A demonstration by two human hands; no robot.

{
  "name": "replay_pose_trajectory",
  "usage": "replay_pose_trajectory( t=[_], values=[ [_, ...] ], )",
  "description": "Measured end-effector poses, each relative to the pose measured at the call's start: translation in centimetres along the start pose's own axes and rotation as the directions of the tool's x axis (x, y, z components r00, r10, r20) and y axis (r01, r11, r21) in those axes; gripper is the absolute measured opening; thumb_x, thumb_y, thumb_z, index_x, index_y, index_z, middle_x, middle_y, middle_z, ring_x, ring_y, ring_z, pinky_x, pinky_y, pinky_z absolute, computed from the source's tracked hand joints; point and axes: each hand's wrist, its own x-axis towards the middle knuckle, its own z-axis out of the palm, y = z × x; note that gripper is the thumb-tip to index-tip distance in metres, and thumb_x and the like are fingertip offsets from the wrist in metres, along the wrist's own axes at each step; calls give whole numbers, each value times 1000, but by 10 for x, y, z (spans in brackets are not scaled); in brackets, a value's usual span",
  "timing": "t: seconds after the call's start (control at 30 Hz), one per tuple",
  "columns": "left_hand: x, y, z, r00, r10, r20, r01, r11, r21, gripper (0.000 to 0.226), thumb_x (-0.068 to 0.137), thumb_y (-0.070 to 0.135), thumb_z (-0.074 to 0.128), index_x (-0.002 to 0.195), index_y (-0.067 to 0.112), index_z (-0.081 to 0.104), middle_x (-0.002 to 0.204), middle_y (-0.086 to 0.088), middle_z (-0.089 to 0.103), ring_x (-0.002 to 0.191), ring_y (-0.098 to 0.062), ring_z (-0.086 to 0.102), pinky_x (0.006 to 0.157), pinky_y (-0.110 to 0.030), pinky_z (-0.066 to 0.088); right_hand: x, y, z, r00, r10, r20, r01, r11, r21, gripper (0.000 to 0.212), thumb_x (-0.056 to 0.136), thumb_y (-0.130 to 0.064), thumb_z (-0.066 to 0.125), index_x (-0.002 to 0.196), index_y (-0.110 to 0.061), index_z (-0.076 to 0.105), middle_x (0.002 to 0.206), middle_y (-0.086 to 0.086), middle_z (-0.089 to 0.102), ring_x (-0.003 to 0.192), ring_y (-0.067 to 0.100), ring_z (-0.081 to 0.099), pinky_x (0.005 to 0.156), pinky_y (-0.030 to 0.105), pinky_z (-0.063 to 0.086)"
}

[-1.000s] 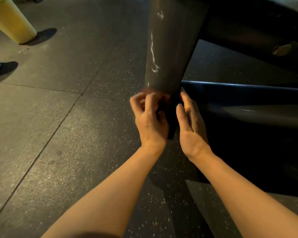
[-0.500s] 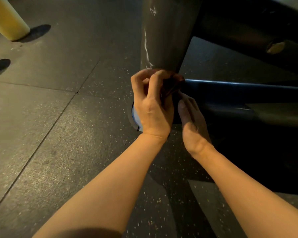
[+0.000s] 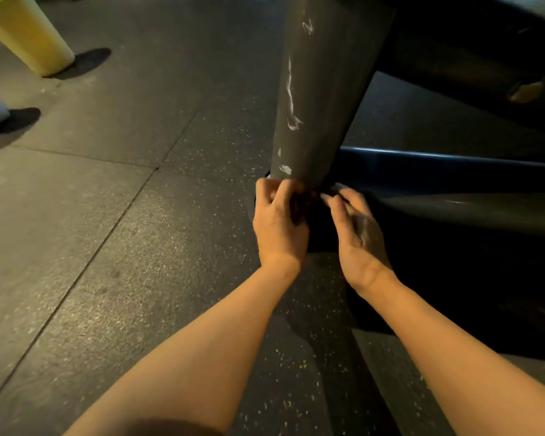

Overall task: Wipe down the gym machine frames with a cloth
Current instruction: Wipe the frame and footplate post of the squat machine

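Head view: both hands down at the foot of the grey upright frame post, where it meets the speckled rubber floor. Left hand has fingers curled, pinching a dark cloth against the post base. Right hand sits just beside, fingers extended and fairly straight, tips at the cloth and post; can't tell if it grips anything. Post carries white scuff marks. Horizontal dark frame rail runs off right. Yellow-green post upper left, well apart.

Both hands slid the cloth down the post.
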Motion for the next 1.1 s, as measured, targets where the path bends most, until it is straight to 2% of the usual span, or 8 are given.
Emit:
replay_pose_trajectory(
  t=[0.1, 0.17, 0.33, 0.43, 0.57, 0.77, 0.97, 1.1],
  values=[
    [-12, -25, -17, 977, -195, -81, 195, 981, -16, 35, 65, -17, 59, 91, 5, 65, 103, 0, 44, 79, 4, 45, 75, -9, 45, -8, 1, 5, 975, -212, -58, 168, 890, -424, 45, 96, -40, 38, 122, -15, 65, 131, 7, 57, 118, 19, 54, 96, 32, 47],
    [-4, -15, -27, 954, -216, -207, 195, 974, -117, 37, 65, -12, 55, 97, 5, 63, 110, -5, 46, 91, 1, 49, 83, -8, 44, -9, 3, 3, 914, -405, -40, 302, 740, -601, 38, 95, -25, 46, 124, -4, 61, 129, 14, 56, 115, 26, 52, 93, 35, 48],
    [13, 33, -11, 973, -92, -213, 16, 943, -333, 21, 77, 10, 58, 95, 4, 67, 127, -12, 58, 119, -19, 54, 100, -18, 39, 7, -3, -5, 803, -596, -22, 414, 584, -699, 50, 90, -21, 56, 135, -3, 45, 143, 15, 36, 128, 34, 41, 106, 44, 40],
    [16, 14, 11, 932, -278, -233, 187, 919, -347, 7, 81, 6, 68, 87, 7, 65, 118, -10, 63, 112, -19, 57, 100, -21, 41, 15, -9, -7, 766, -643, 19, 422, 480, -769, 45, 91, -10, 57, 134, 1, 49, 141, 17, 36, 127, 35, 41, 107, 45, 37],
    [11, -15, 9, 787, -607, -111, 513, 743, -431, 27, 81, 3, 69, 97, 17, 53, 99, -2, 63, 87, -7, 58, 87, -35, 48, 17, -12, -15, 727, -659, 192, 499, 315, -807, 46, 88, -7, 59, 132, 2, 50, 141, 16, 36, 127, 32, 40, 107, 40, 33],
    [14, 9, 9, 927, -296, -231, 188, 898, -398, 34, 81, 7, 72, 114, 5, 64, 110, -8, 64, 104, -19, 60, 94, -27, 47, 34, -25, -26, 620, -674, 402, 579, 47, -814, 51, 87, -4, 58, 136, 2, 48, 145, 17, 43, 136, 30, 35, 120, 40, 17],
    [2, -28, 18, 726, -688, 25, 627, 647, -434, 21, 85, 11, 68, 104, 15, 62, 98, 4, 62, 97, -17, 61, 92, -34, 48, 47, -31, -42, 614, -570, 546, 562, -170, -809, 66, 82, -7, 62, 144, 2, 39, 152, 16, 28, 143, 30, 24, 122, 43, 4],
    [11, 15, 2, 882, -453, -129, 326, 784, -528, 30, 82, 2, 69, 111, 9, 65, 108, 2, 64, 104, -9, 58, 98, -20, 44, 51, -32, -46, 574, -594, 564, 579, -192, -792, 64, 83, -6, 61, 143, 3, 41, 151, 16, 31, 142, 30, 27, 122, 44, 6]
  ],
)
